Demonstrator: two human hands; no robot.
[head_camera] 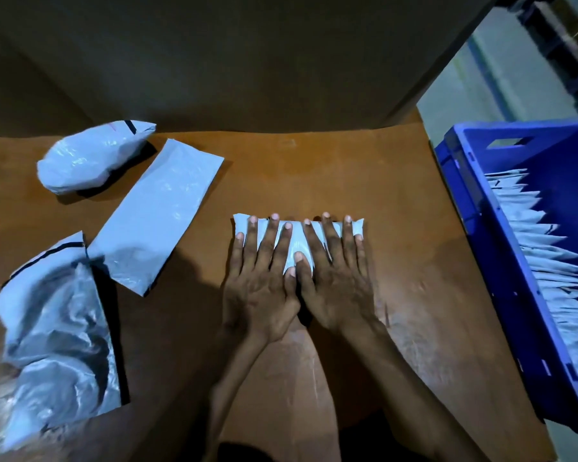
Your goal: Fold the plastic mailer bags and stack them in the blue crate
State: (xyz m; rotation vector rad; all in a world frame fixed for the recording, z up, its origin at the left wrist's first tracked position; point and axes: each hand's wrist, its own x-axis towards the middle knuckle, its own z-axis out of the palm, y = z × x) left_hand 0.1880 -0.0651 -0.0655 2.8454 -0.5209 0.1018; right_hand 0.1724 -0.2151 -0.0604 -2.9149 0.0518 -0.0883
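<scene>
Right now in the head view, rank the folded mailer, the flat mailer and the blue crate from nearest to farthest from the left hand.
1. folded mailer: centre, pressed flat under the left hand.
2. flat mailer: lying apart, to that hand's left.
3. blue crate: far right, beyond the right hand.

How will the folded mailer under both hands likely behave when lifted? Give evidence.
Probably floppy: the folded mailer is thin film, like the crumpled bag nearby. It may spring open, since the left hand and right hand press it flat. Glossy, so possibly slippery.
</scene>
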